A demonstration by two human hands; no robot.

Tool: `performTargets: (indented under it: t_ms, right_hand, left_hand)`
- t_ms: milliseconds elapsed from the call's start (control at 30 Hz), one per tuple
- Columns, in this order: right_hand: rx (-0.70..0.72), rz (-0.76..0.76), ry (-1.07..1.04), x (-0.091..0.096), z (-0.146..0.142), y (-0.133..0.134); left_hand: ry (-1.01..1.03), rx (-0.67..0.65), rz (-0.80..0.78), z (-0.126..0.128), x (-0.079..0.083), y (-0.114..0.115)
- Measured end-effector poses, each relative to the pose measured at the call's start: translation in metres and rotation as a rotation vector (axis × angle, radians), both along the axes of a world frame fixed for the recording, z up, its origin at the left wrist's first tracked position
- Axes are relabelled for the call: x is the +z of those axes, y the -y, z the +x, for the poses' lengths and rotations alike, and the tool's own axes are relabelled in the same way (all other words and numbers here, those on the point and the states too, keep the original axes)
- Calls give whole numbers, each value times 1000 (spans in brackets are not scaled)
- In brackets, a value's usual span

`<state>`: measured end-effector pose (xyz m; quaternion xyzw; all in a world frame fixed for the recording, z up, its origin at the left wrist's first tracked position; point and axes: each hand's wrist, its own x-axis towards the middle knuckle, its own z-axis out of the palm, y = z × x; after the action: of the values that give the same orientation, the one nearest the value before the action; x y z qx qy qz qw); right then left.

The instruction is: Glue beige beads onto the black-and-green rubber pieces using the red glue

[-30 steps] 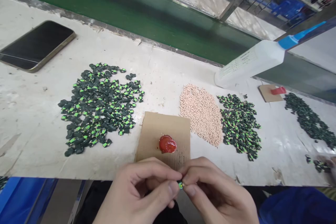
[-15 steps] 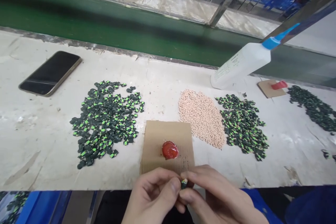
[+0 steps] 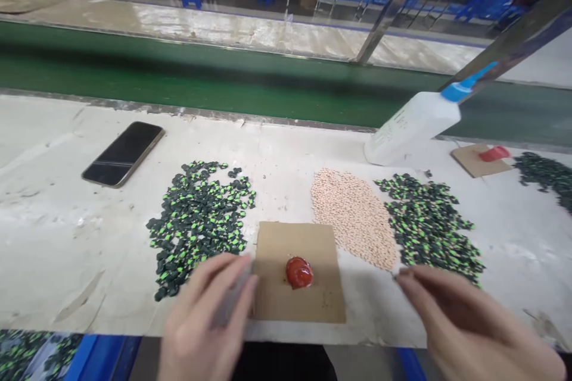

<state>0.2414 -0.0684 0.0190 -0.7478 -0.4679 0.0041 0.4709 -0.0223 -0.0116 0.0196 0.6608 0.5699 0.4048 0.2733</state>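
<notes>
My left hand [image 3: 208, 315], smeared by motion, hovers at the front of the left pile of small dark green pieces [image 3: 201, 208] with bright green marks. Its thumb and forefinger are apart, with nothing visible between them. Over to the right, my right hand [image 3: 473, 315] has thumb and forefinger pinched together near the front tip of the pale beige bead pile [image 3: 353, 214]. A tiny dark tip shows at the pinch, too small to name. Between the hands lies a cardboard square [image 3: 272, 250] bearing a blob of glossy red paste [image 3: 299, 272].
Behind the beads leans a white bottle [image 3: 411, 125] with a blue nozzle. A second pile of green-marked pieces [image 3: 431, 226] lies right of the beads. Farther right are a small cardboard piece [image 3: 473, 161] with a red cap [image 3: 495, 153] and more dark pieces [image 3: 547, 172]. A phone [image 3: 123, 153] lies left.
My hands were together in front of the cardboard, holding a small dark green piece with a pale bead. They have parted, left hand leftward, right hand rightward. The camera view has shifted.
</notes>
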Motion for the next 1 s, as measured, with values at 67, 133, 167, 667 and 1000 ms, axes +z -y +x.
performTargets:
  t_ms: [67,133,167,667,1000]
  right_hand:
    - [-130,-59,264,-10,34,-9]
    - [-105,-56,364,-18,65,-18]
    - [-82,-63,404,-21,77,-22]
    - [414,-221,607,-20,32,-70]
    - [455,-243,614,-27,35,-79]
  left_hand:
    - [-393,-114,253,-29,-17,-18]
    - [-640,-223,372,-51,-37,-36]
    - [-697,-334,435,-58,-46,-43]
    - [-767,-465,574,-68,-54,-59]
    - [-390,-168,214,-39,-24,-43]
